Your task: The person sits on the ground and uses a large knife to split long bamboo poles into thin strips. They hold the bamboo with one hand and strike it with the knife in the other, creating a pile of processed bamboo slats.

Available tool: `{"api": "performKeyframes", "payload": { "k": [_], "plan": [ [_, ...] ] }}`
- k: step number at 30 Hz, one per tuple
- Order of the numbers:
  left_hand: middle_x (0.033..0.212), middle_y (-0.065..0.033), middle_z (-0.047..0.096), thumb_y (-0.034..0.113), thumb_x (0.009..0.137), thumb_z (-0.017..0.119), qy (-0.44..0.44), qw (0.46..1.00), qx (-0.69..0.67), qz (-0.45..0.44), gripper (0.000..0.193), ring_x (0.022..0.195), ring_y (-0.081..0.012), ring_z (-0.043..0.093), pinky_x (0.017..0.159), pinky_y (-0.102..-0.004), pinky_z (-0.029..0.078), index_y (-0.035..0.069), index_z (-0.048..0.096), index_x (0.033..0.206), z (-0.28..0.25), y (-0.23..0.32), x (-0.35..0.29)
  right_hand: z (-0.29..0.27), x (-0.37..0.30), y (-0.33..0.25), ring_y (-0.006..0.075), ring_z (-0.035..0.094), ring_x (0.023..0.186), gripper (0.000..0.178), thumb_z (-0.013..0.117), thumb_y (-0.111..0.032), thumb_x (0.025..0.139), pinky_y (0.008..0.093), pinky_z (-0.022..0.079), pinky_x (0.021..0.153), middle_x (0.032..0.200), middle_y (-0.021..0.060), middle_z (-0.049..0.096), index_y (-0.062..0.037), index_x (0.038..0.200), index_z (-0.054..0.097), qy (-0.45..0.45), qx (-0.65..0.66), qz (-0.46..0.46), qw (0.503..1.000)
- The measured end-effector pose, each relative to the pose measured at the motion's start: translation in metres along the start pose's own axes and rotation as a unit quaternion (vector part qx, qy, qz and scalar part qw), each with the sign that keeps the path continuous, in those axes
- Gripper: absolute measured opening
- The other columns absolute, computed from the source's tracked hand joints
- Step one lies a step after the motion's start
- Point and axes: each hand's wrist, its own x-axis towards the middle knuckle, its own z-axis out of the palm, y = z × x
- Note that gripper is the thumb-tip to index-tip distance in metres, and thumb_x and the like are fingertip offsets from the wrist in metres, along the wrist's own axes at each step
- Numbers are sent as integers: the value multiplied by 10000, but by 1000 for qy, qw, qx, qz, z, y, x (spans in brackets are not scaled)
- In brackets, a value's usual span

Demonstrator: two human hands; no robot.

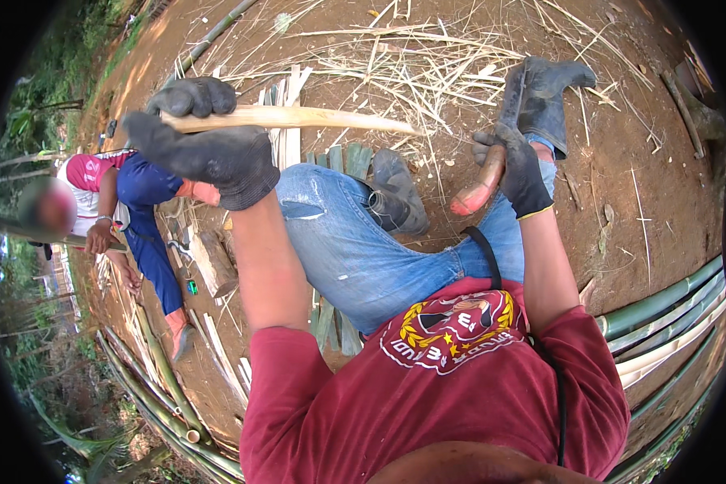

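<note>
A pale split-bamboo strip (315, 118) lies across the grip of my left hand (226, 157), which wears a dark glove. Its fingers wrap over one end, and the other end tapers off to the right, above the ground. On the right, my gloved right hand (526, 177) is closed around a large knife. The knife's curved wooden handle (484, 181), reddish at its end, sticks out toward me. Its dark blade (511, 95) points away, beside my right rubber boot (544, 105); boot and blade partly overlap, so the blade's outline is hard to make out.
Bamboo shavings (411, 73) litter the dirt ahead. Green bamboo poles (661, 306) lie at right, more poles (165, 371) at lower left. A person (141, 202) in blue trousers sits at left, near a cut log (212, 262). Slats (343, 157) lie beside my left leg.
</note>
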Motion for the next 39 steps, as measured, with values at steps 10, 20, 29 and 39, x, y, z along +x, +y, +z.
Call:
{"api": "performKeyframes", "payload": {
  "k": [10, 20, 29, 39],
  "plan": [
    [621, -19, 410, 277, 890, 509, 144, 987, 51, -53, 222, 604, -173, 467, 616, -317, 401, 70, 567, 834, 45, -10, -101, 51, -48, -1, 199, 641, 659, 336, 474, -327, 1018, 326, 518, 569, 816, 101, 645, -29, 1140, 571, -217, -268, -115, 932],
    [1350, -143, 494, 242, 829, 600, 14, 948, 291, 128, 678, 1271, -261, 478, 1063, -423, 403, 54, 334, 1423, 6, 5, -123, 106, -96, -23, 308, 672, 775, 474, 531, -248, 969, 391, 527, 655, 889, 155, 665, -146, 1427, 466, -352, -513, -303, 722],
    [1486, -222, 341, 252, 721, 638, -15, 925, 370, 87, 918, 1385, -339, 342, 1140, -481, 254, 115, 199, 1515, -26, 11, -114, 47, 7, 22, 324, 670, 692, 410, 520, -287, 974, 421, 541, 630, 874, 171, 675, -157, 1363, 533, -266, -675, -213, 654],
    [1538, -240, 246, 293, 714, 680, 30, 951, 307, -11, 1021, 1426, -376, 265, 1175, -512, 166, 132, 114, 1549, 1, 6, -105, 41, 41, 32, 332, 657, 670, 321, 487, -295, 989, 432, 527, 572, 795, 156, 661, -142, 1247, 602, -306, -672, -323, 593]
  ]
}}
